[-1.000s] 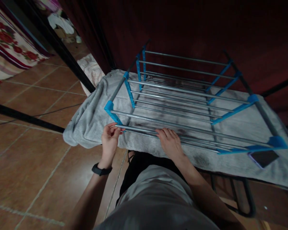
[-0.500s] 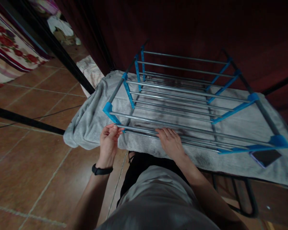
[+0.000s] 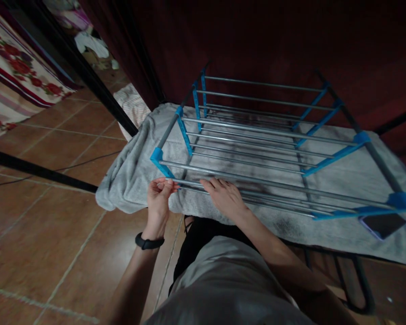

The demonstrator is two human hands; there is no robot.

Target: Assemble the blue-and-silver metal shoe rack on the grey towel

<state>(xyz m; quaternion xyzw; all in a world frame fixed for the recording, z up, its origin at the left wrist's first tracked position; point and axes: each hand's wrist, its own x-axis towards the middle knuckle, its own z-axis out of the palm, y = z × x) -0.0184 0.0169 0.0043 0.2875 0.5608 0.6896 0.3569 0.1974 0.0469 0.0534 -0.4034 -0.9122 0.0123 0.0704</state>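
Has the rack [image 3: 257, 129] apparently mostly assembled on the grey blanket [image 3: 128, 183]; leaves unclear the seating of the near rod [image 3: 188, 183] at the left blue bracket [image 3: 161, 165]. Pinches that rod there between thumb and fingers of the left hand [image 3: 159, 195]; curls the right hand [image 3: 225, 195] over it farther along, fingers together, underside hidden, forearms [image 3: 135, 277] angled forward.

Shiny metal rods [image 3: 270, 131], plastic connectors [image 3: 402, 201], fleecy blanket [image 3: 128, 167]

A phone [image 3: 384, 225] lies on a gray blanket [image 3: 130, 174]; a maroon curtain [image 3: 264, 45] hangs behind.
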